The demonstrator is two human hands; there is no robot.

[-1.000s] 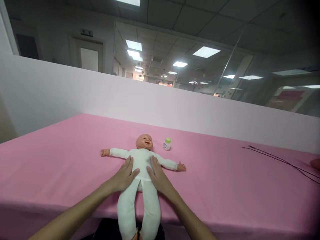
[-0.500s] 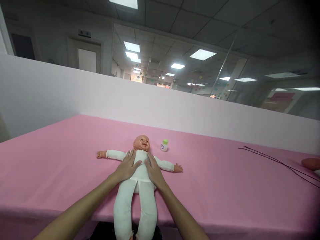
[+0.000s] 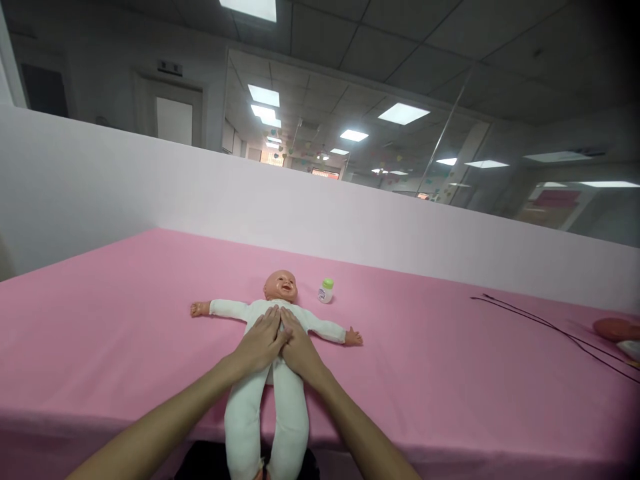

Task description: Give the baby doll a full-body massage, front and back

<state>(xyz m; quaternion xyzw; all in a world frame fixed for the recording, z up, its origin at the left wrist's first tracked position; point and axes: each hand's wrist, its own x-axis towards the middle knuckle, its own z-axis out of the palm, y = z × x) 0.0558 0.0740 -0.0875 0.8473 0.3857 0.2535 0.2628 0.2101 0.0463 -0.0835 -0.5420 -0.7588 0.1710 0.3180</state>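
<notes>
A baby doll (image 3: 291, 393) in a white cloth suit lies on its back, head away from me, arms spread to both sides. Flat on its chest rests my left hand (image 3: 260, 339), fingers stretched toward the doll's neck. My right hand (image 3: 299, 341) lies beside it on the chest, also with straight fingers. The two hands touch along their inner edges, and the thumbs meet in the middle. Neither hand grips anything. Just right of the doll's head stands a small clear bottle (image 3: 325, 291) with a green cap.
A pink sheet (image 3: 425, 373) covers the table under the doll. Thin black cables (image 3: 545, 325) run across its right side toward a brown rounded object (image 3: 614, 329) at the edge. Behind the table rises a low white wall (image 3: 300, 207) with glass above it.
Both hands have slid inward from the sides of the doll's chest and a little down, and now meet at its middle. The view has shifted slightly; the doll and bottle stay in place.
</notes>
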